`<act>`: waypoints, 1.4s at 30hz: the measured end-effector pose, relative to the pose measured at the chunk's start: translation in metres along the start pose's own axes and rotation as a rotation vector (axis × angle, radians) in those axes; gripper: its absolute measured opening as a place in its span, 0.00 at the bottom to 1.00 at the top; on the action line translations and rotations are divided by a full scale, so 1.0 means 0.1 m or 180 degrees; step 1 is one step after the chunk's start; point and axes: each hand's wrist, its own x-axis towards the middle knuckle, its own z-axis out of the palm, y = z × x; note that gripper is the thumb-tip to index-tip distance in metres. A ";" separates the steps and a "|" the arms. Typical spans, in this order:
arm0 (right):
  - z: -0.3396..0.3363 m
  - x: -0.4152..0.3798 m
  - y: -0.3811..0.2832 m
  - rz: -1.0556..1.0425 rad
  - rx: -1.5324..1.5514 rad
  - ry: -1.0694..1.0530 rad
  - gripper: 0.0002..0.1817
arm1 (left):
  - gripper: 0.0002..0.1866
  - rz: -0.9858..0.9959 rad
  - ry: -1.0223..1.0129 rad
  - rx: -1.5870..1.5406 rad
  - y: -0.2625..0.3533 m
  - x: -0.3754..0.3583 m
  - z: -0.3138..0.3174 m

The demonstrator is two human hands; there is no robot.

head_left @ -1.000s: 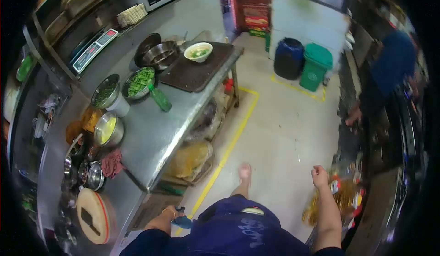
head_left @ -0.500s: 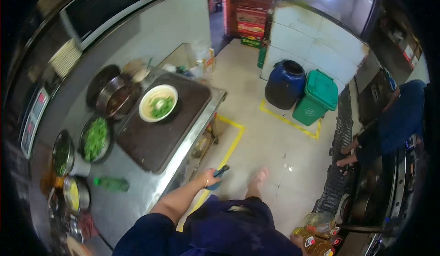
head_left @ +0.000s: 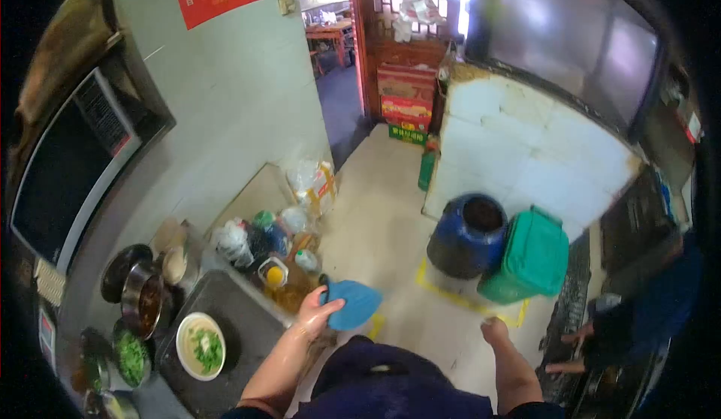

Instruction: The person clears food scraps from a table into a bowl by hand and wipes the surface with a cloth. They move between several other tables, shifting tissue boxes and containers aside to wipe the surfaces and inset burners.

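Note:
My left hand (head_left: pixel 319 312) is closed around a flat blue paddle-shaped thing (head_left: pixel 357 305) with a dark handle, held just off the counter's far corner. What exactly it is, I cannot make out. My right hand (head_left: pixel 496 331) is raised over the floor, fingers curled in, with nothing visible in it. To the left, a cream bowl (head_left: pixel 182 348) with chopped greens stands on a dark board (head_left: pixel 248 344).
Metal pans (head_left: pixel 134 299) and a bowl of greens (head_left: pixel 131 359) line the counter's left side. Bottles and bags (head_left: pixel 236 242) crowd beyond the board. A blue barrel (head_left: pixel 462 250) and green bin (head_left: pixel 533 257) stand ahead; a person (head_left: pixel 646 306) works at right.
My view has tilted up toward the doorway. The left hand has risen and turned, bringing the blue thing's broad face into view. My right hand has come up from the lower right.

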 end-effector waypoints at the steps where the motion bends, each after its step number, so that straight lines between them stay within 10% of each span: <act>1: -0.48 0.57 -0.92 0.0026 -0.0135 -0.0301 0.16 | 0.20 0.0141 0.0186 0.0017 0.04 0.26 -0.14; 9: -0.27 3.58 -4.03 -0.2264 0.0263 -0.1097 0.21 | 0.17 0.0446 0.1098 0.1139 0.23 2.92 -1.31; 14: -0.42 4.57 -5.12 -0.2475 -0.0135 -0.1827 0.30 | 0.19 0.0561 -0.0024 0.2416 1.03 4.65 -1.02; 20: -0.72 6.32 -6.18 -0.3198 0.0888 -0.0343 0.43 | 0.17 0.1967 -0.1404 0.3464 2.69 6.74 -0.23; 25: -0.74 8.25 -6.79 -0.1974 0.1628 -0.1933 0.24 | 0.20 0.2061 -0.0590 0.3258 3.63 8.78 -0.04; 31: -1.07 10.75 -8.07 -0.2954 0.2126 -0.1269 0.18 | 0.20 0.1998 0.0444 0.3155 4.61 11.02 -0.06; 37: -0.73 12.65 -9.49 -0.2474 0.1749 -0.2055 0.21 | 0.23 0.1600 0.0821 0.2654 5.51 13.00 -0.57; 42: -0.71 13.73 -11.00 -0.0841 0.3675 -0.2793 0.22 | 0.28 0.0145 0.0454 -0.0928 5.36 15.21 -1.98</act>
